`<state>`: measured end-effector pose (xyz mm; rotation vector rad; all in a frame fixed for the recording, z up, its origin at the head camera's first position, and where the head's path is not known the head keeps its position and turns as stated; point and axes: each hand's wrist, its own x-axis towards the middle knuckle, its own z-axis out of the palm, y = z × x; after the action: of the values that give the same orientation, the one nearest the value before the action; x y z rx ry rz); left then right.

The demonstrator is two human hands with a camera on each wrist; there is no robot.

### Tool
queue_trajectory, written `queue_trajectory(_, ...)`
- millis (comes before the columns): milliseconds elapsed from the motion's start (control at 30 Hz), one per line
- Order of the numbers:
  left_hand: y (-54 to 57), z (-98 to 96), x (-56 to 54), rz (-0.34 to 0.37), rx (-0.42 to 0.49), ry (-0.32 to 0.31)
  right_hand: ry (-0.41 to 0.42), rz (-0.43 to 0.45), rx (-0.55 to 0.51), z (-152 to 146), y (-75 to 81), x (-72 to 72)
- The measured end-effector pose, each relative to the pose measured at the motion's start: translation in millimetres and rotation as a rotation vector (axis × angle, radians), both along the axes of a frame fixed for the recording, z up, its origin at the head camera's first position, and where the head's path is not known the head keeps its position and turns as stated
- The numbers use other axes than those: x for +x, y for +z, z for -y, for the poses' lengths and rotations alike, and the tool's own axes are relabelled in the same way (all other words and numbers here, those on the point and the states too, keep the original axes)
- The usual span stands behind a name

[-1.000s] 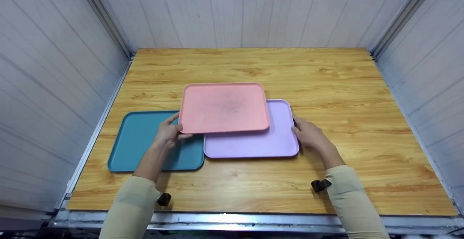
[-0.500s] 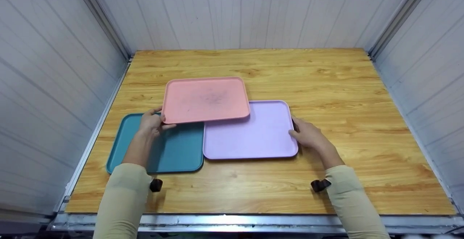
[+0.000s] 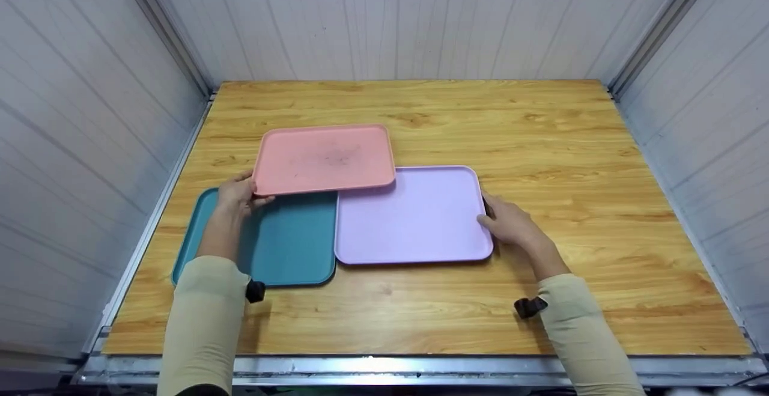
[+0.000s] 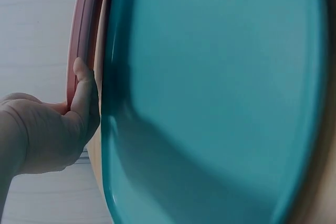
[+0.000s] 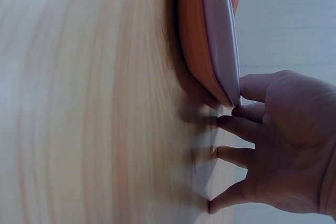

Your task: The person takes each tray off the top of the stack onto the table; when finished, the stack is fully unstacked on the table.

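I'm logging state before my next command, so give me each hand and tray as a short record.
Left hand: grips near-left corner of pink rectangular tray
Right hand: pinches right edge of lilac rectangular tray
Teal rectangular tray: on wood-grain table, left of lilac tray
Pink tray: raised; overlaps parts of teal and lilac trays in head view
Under lilac tray: orange layer, right wrist view; full shape hidden
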<state>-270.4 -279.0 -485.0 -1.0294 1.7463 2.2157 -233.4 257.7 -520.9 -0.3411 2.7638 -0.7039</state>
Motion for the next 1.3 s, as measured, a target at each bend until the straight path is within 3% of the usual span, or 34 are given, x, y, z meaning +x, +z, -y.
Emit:
queue_trajectory(333,6.3,-0.2,-5.3,-0.038,0.101,0.137,-0.008,-0.003,-0.002,-0.1,-0.3,0.3)
queue_trajectory(600,6.5,-3.6,-6.6,-0.066,0.178,0.245,-0.001,-0.013,-0.005,-1.2,-1.3,2.6)
queue_trajectory(867,1.9,-5.2,-14.9,-0.084,0.226,0.353,0.007,-0.008,-0.021,-0.4,-2.6,2.5)
queue_trajectory(1300,3.3,-4.0,-16.1,-0.111,0.259,0.438,0.006,-0.022,0.0,1.0,-1.2,0.6)
